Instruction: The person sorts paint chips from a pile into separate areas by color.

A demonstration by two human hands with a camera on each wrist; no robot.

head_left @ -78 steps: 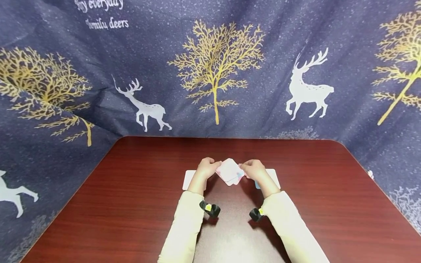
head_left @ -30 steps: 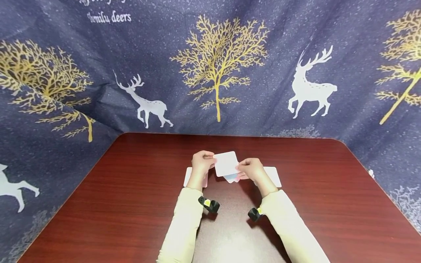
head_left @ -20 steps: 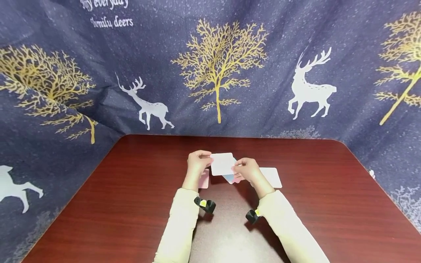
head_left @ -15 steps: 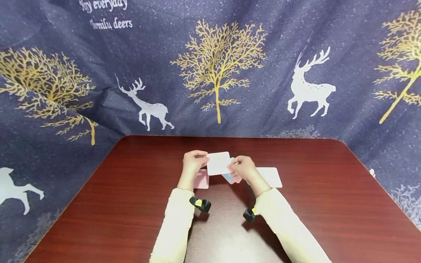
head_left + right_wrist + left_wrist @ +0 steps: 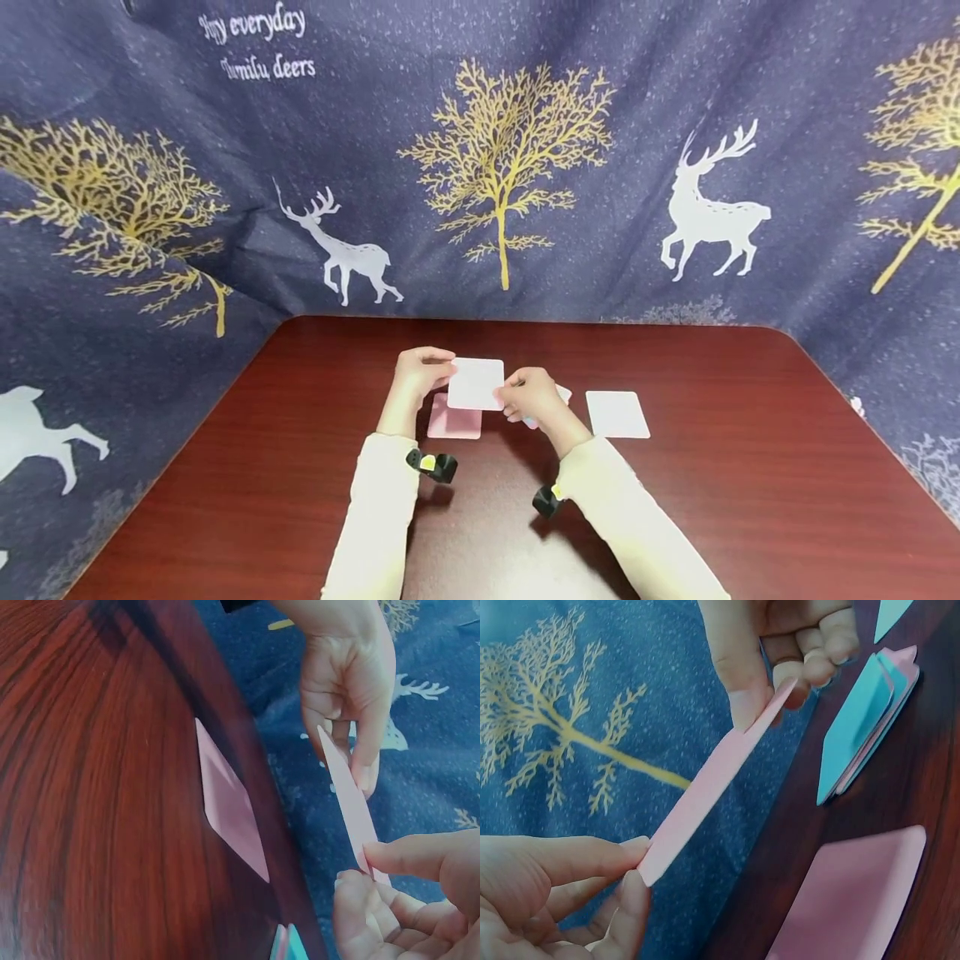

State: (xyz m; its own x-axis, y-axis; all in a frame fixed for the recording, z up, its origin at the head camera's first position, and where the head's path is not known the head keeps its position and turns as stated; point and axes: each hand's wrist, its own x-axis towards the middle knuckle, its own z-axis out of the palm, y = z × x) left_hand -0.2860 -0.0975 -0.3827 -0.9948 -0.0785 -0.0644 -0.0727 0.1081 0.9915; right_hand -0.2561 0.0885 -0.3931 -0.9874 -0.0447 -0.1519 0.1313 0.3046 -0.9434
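Observation:
Both hands hold one thin square pink card (image 5: 476, 383), which looks nearly white in the head view. My left hand (image 5: 416, 379) pinches its left edge between thumb and fingers, while my right hand (image 5: 536, 400) pinches the right side. Both pinches show in the left wrist view, where the held card (image 5: 712, 787) is seen almost edge-on. Below it and slightly nearer the body, a pink card (image 5: 454, 422) lies on the table. Behind the right hand, partly hidden in the head view, is a loose stack of blue and pink cards (image 5: 859, 724).
A pale square card (image 5: 617, 414) lies on the table to the right of the right hand; its visible face looks blue in the left wrist view. The dark red wooden table (image 5: 750, 467) ends at a patterned blue cloth (image 5: 585, 283) hanging behind it.
The hands were at the stack in the middle; they have lifted one card off it and carried it left, over the pink card on the table. The stack stayed behind.

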